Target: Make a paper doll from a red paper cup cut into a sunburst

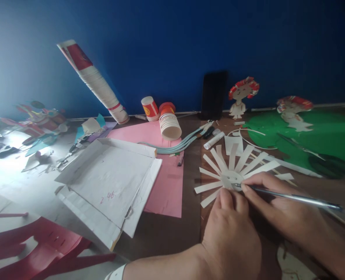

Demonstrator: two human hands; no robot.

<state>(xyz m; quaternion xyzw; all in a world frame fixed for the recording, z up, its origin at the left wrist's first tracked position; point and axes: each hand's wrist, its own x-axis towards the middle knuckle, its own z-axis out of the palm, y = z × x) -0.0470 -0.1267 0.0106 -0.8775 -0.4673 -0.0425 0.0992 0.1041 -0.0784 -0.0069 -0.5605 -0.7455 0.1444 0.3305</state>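
A white paper cup cut into splayed strips (230, 171) lies flat on the brown table like a sunburst. My left hand (233, 229) rests on its near edge, thumb and fingers pressed down on the paper. My right hand (277, 206) is closed round a thin silver pen (295, 197), whose tip touches the round centre of the cut cup. The strips fan out away from me and to both sides.
A flattened white cardboard box (108, 186) lies on pink paper (166, 182). Stacked paper cups (98, 83) lean on the blue wall, more cups (169, 124) lying beside. A green sheet (321, 140), scissors (321, 159), paper figures (242, 95), a dark phone (214, 95) and a red chair (44, 249) surround.
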